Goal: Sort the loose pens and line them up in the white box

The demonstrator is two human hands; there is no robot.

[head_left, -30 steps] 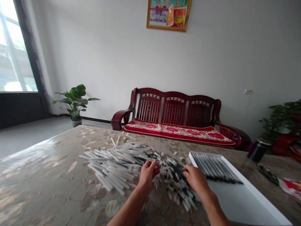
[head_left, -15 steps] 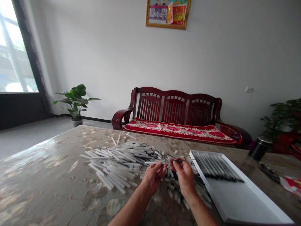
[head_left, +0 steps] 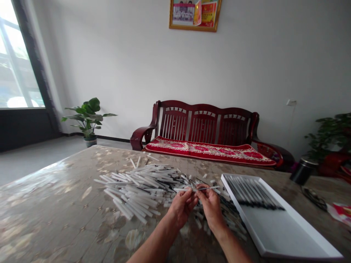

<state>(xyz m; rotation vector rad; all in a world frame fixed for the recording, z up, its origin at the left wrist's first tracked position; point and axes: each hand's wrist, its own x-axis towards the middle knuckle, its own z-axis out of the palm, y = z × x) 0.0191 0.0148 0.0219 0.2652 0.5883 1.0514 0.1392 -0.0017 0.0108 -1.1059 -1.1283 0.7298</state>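
Left hand pinches slender white tube. Right hand pinches thin pale rod, close beside left.

The scene is viewed by a camera worn on the head, from above the near side of the table. It is aimed forward and down across the tabletop. The left hand and the right hand are seen close by, from behind and above, low and slightly right of the middle, while the forearms are cut by the bottom edge. The box is viewed at a slant. Farther off, the bench is faced almost squarely, with the wall behind it. The picture frame is cropped by the top edge, the window by the left.
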